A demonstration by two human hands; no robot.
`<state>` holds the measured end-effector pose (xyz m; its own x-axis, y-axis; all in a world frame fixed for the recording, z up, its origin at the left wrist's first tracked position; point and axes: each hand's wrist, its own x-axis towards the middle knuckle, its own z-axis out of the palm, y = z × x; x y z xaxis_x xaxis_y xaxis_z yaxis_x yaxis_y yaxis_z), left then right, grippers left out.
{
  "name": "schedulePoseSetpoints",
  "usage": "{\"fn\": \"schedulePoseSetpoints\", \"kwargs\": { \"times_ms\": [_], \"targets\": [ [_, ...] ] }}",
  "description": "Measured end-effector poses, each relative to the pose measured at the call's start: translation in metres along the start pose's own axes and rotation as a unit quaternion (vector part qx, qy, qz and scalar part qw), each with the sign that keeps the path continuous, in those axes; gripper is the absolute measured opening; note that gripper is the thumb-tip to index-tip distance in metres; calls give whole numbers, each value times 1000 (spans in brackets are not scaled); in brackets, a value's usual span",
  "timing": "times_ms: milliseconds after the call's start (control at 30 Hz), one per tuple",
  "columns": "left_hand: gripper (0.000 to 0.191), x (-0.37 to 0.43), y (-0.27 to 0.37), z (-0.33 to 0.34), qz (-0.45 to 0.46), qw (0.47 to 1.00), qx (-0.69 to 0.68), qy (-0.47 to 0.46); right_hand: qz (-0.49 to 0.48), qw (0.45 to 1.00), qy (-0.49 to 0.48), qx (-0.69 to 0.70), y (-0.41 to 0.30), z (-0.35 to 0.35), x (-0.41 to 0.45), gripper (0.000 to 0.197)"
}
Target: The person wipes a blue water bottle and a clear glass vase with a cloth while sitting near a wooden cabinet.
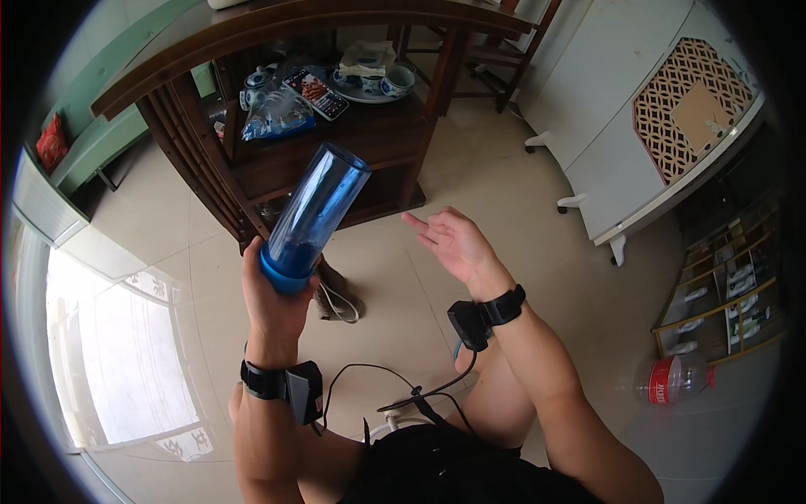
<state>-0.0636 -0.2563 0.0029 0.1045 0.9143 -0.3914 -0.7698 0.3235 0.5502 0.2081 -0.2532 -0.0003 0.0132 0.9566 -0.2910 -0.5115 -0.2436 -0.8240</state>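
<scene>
A clear blue plastic cylinder, like a cup or bottle (318, 205), is tilted in my left hand (277, 302). My palm and fingers wrap its brighter blue base (286, 271), and its far end leans up to the right. What looks like darker liquid lies low inside it. My right hand (454, 242) is raised to the right of the cylinder, apart from it and holding nothing. Its index finger points left while other fingers are partly bent. Black strapped devices (305, 390) with cables are on both wrists.
Ahead stands a dark wooden cabinet (334, 154) holding a phone (316, 93), a plastic bag (277, 113) and blue-and-white cups (398, 80). A grey-brown cloth item (337, 293) is on the floor. Rightward are a wheeled white panel (604, 126) and a large plastic bottle (670, 380).
</scene>
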Motion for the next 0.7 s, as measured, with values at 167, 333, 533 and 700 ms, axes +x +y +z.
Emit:
{"fn": "schedulePoseSetpoints", "kwargs": {
  "times_ms": [167, 333, 533, 700],
  "targets": [
    [43, -1, 0, 0, -1, 1000, 1, 1, 1, 1000, -11, -3, 2, 0, 1, 24],
    [41, -3, 0, 5, 10, 1000, 22, 7, 15, 998, -55, 3, 4, -6, 5, 13],
    [46, -1, 0, -1, 2, 1000, 0, -5, 26, 995, -91, -17, 5, -6, 4, 31],
    [46, 0, 0, -1, 3, 1000, -1, -4, 24, 995, -93, -8, 4, -5, 2, 27]
  ]
}}
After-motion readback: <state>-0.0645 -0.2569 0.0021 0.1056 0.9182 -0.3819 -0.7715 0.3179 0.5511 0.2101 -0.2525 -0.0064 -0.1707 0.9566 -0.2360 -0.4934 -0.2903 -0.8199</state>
